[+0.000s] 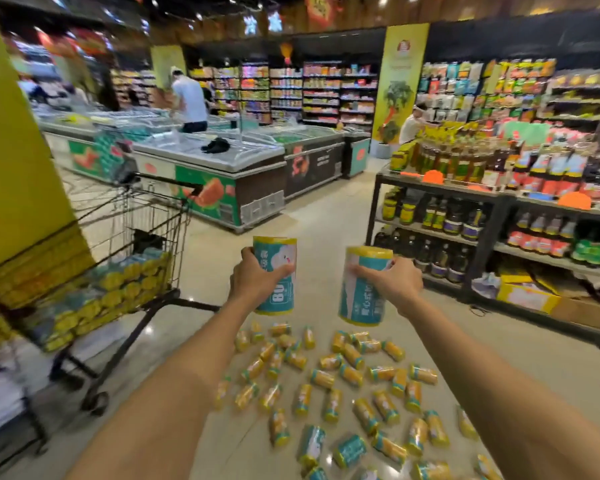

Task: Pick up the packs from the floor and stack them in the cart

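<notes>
Here, left hand [253, 282] grips cylindrical teal pack [278, 251], right hand [392, 282] grips second pack [361, 306] (glossy wrap); wire cart [153, 216] leftward.

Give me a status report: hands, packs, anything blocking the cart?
Left hand grips one pack, right hand grips second pack. Cart at left, part-stacked. Many loose packs scattered on floor below; nothing between hands and cart.

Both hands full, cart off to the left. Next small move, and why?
Probably swing left toward the cart and add both to its stack: the left hand grips one pack, the right hand another pack, both above the floor packs.
</notes>
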Demonstrator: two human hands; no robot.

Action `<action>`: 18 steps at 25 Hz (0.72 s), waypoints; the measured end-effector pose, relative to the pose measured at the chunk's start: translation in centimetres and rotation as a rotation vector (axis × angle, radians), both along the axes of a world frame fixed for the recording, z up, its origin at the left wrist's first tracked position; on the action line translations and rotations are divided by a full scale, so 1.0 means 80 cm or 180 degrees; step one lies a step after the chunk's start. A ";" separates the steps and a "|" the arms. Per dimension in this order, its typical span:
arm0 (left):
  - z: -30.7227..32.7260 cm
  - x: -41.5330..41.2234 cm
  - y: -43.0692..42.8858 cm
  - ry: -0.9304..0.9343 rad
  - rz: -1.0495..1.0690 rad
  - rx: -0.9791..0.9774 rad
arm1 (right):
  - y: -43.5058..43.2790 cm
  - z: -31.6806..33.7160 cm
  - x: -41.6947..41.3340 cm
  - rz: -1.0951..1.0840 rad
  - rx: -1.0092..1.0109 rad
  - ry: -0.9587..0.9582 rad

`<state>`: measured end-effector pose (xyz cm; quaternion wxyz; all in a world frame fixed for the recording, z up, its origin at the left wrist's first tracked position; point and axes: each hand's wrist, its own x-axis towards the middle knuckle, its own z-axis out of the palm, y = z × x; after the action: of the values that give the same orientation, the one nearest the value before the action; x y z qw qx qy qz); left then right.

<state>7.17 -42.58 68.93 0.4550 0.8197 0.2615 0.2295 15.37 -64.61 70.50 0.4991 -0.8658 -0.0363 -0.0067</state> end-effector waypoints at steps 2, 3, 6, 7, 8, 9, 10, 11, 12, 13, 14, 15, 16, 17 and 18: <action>-0.003 -0.047 0.056 -0.0028 0.0434 -0.0005 | 0.070 -0.009 -0.011 0.0462 0.0028 -0.0010; -0.004 -0.069 0.079 -0.0045 0.0586 -0.0022 | 0.102 -0.013 -0.018 0.0648 0.0048 -0.0009; -0.012 -0.139 0.149 -0.0078 0.0962 -0.0109 | 0.202 -0.020 -0.045 0.1115 -0.0021 0.0041; -0.015 -0.161 0.175 -0.0112 0.1118 -0.0150 | 0.238 -0.022 -0.055 0.1244 -0.0048 0.0057; -0.018 -0.183 0.201 -0.0121 0.1289 -0.0180 | 0.274 -0.023 -0.067 0.1362 -0.0059 0.0049; -0.020 -0.203 0.226 -0.0147 0.1444 -0.0184 | 0.309 -0.024 -0.078 0.1469 -0.0059 0.0036; -0.021 -0.222 0.247 -0.0149 0.1594 -0.0198 | 0.341 -0.025 -0.090 0.1577 -0.0049 0.0037; -0.023 -0.240 0.270 -0.0147 0.1735 -0.0196 | 0.373 -0.026 -0.101 0.1689 -0.0044 0.0036; -0.024 -0.255 0.291 -0.0105 0.1828 -0.0181 | 0.400 -0.026 -0.110 0.1778 -0.0044 0.0033; -0.026 -0.267 0.308 -0.0036 0.1885 -0.0156 | 0.424 -0.027 -0.117 0.1856 -0.0059 0.0030; -0.028 -0.280 0.330 0.0021 0.1934 -0.0135 | 0.450 -0.029 -0.125 0.1952 -0.0074 0.0043; -0.030 -0.290 0.351 0.0040 0.1972 -0.0091 | 0.475 -0.032 -0.131 0.2041 -0.0081 0.0046; -0.030 -0.296 0.372 0.0060 0.2030 -0.0072 | 0.499 -0.033 -0.135 0.2116 -0.0104 0.0024; -0.032 -0.300 0.392 0.0095 0.2120 -0.0083 | 0.522 -0.035 -0.138 0.2186 -0.0139 0.0009; -0.035 -0.302 0.410 0.0127 0.2185 -0.0092 | 0.542 -0.037 -0.139 0.2254 -0.0186 0.0006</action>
<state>-16.99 -9.78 66.13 0.3576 0.6816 0.5342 0.3495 4.24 -21.27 67.56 0.4455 -0.8135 -0.3338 0.1686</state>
